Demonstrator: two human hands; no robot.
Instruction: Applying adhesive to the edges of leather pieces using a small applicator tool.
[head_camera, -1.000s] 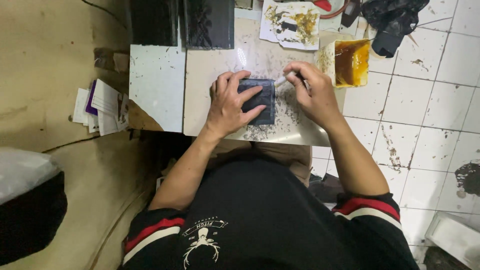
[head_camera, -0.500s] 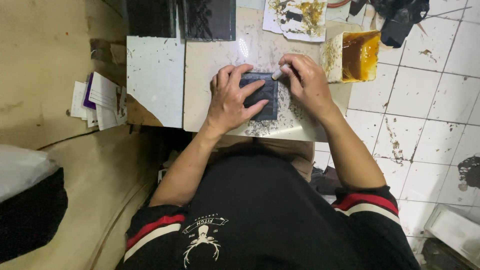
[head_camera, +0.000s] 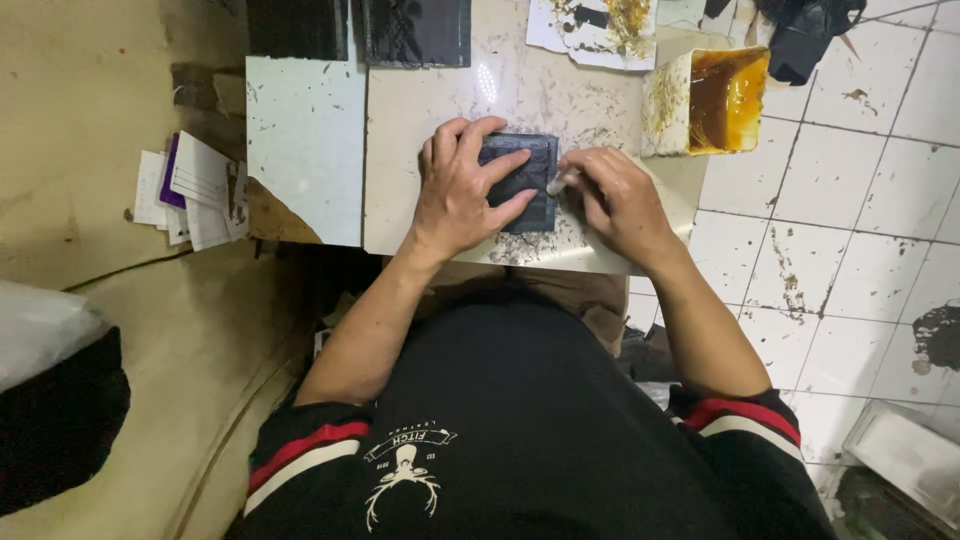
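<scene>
Centre of frame: left hand (head_camera: 462, 190), fingers spread flat, presses a dark square piece (head_camera: 522, 178) onto the tile slab (head_camera: 420, 110). Right hand (head_camera: 618, 200) pinches a small tool (head_camera: 561, 181) at its right edge; glue tub (head_camera: 712, 98) upper right.

1. A black short-sleeved shirt (head_camera: 520, 400) covers the torso.
2. Each sleeve hem carries a red band over a white band, at seven o'clock (head_camera: 300, 455) and four o'clock (head_camera: 745, 420).
3. A white antlered emblem (head_camera: 403, 470) sits on the chest.
4. Forearms and hands are bare, without rings or watch.
</scene>
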